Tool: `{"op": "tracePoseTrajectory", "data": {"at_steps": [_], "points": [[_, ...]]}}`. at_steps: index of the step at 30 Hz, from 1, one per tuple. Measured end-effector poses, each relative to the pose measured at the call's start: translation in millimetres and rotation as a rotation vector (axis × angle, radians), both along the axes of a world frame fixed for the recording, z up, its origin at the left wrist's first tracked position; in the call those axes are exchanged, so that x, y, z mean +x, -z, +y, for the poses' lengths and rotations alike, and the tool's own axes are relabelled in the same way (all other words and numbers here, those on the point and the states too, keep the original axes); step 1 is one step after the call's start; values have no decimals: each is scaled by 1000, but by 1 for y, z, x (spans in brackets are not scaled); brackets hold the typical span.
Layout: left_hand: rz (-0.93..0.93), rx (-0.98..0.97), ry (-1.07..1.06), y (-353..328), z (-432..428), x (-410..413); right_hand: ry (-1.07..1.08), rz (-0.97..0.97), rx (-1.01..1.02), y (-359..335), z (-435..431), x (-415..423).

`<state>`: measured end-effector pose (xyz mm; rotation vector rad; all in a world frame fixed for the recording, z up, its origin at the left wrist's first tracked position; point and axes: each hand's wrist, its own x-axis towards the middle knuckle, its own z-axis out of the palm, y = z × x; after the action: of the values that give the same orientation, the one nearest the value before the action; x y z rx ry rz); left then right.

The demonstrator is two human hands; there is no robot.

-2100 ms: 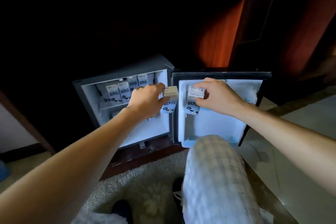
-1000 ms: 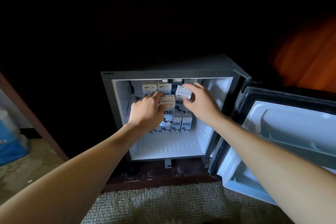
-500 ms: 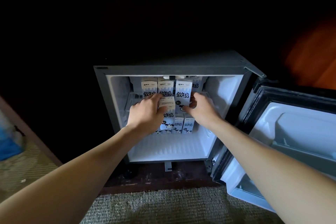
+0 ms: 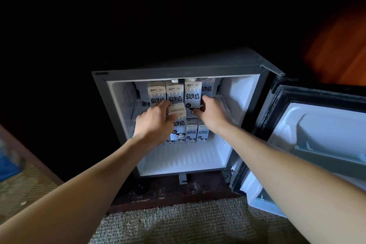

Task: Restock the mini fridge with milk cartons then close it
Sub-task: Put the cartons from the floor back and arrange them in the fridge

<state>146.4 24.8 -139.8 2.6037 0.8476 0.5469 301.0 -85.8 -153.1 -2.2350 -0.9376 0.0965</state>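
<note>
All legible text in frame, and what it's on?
"软牛奶": front of the right-hand carton; also on the upper-shelf cartons.
"软牛奶", partly covered by fingers: left-hand carton.
Lower-shelf cartons: similar print, too small to confirm.
Small logo lines near the carton tops: unreadable.
Mini fridge: no text visible.

A: Legible print?
B: Upper-shelf milk cartons (image 4: 174, 93): bold black "软牛奶" on fronts; small "蒙牛" logo with five-ring mark above it.
A: Lower-row cartons (image 4: 191, 131)?
B: Same "软牛奶". Finer print unreadable.
</note>
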Motion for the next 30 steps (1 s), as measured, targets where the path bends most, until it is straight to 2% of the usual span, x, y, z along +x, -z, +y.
{"op": "tracePoseTrajectory", "data": {"at_steps": [3, 12, 21, 24, 26, 30], "points": [[5, 12, 11, 0, -1, 0, 45, -91, -52, 3, 4, 2], [19, 6, 9, 1, -4, -1, 77, -192, -107, 6, 0, -1], [15, 34, 65, -7, -17, 15, 59, -135, -72, -11, -23, -1], [0, 34, 91, -10, -26, 24, -52, -53, -38, -20, -39, 3], [-34, 22, 122, -14, -33, 29, -170, 108, -15, -26, -49, 2], [-101, 34, 175, -20, -47, 36, -305, 265, -77, -28, -62, 3]]}}
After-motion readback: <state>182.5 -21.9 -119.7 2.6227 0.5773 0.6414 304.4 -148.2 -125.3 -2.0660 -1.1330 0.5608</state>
